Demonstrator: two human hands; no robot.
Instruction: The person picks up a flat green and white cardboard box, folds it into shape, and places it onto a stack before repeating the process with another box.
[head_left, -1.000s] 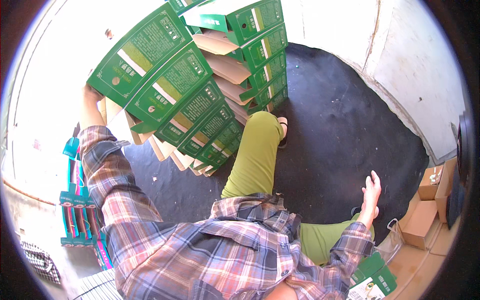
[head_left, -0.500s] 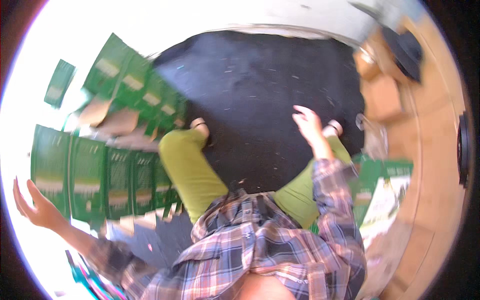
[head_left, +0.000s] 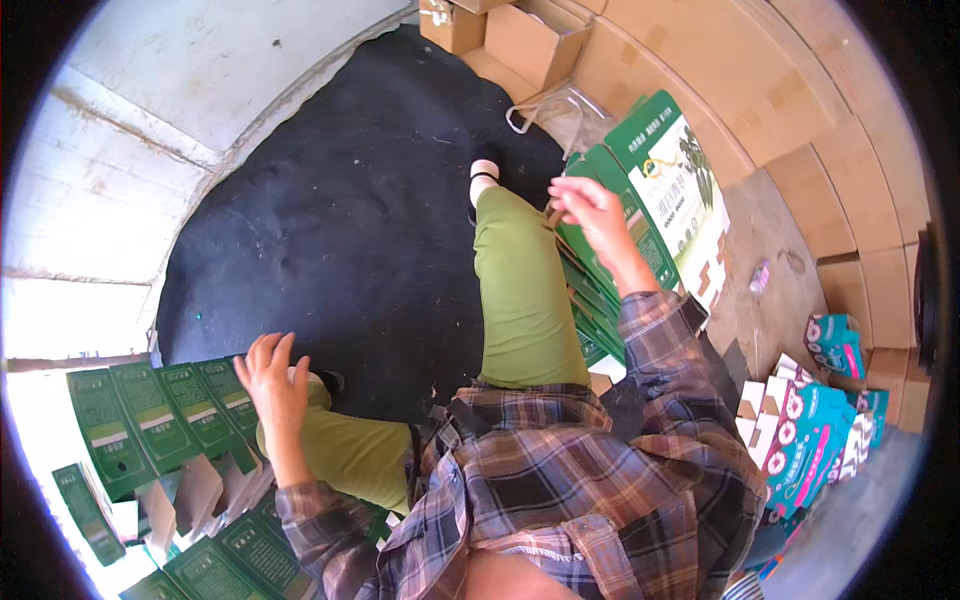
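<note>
My left hand point(head_left: 275, 388) hangs over my left knee, fingers apart and slightly bent, with nothing in it. Just beside it stands a row of green printed boxes point(head_left: 182, 408), their brown inner flaps sticking out. On the other side, my right hand point(head_left: 598, 222) hovers at the near-left edge of a stack of flat green cartons point(head_left: 640, 235), beyond my right knee. Its fingers are loosely bent and hold nothing I can see; whether they touch the cartons I cannot tell. A white panel with a plant picture point(head_left: 685, 190) faces up on the top carton.
Black sheeting point(head_left: 340, 210) covers the floor ahead, bordered by a pale wall point(head_left: 130, 150) on the left. Brown cardboard boxes point(head_left: 690, 60) line the right side. Teal and pink packages point(head_left: 810, 440) lie at the lower right. A clear plastic bag point(head_left: 570, 115) sits beyond the cartons.
The view has swung to the right. My left hand has come from the far left to over my left knee. My right hand is now beside the flat green cartons.
</note>
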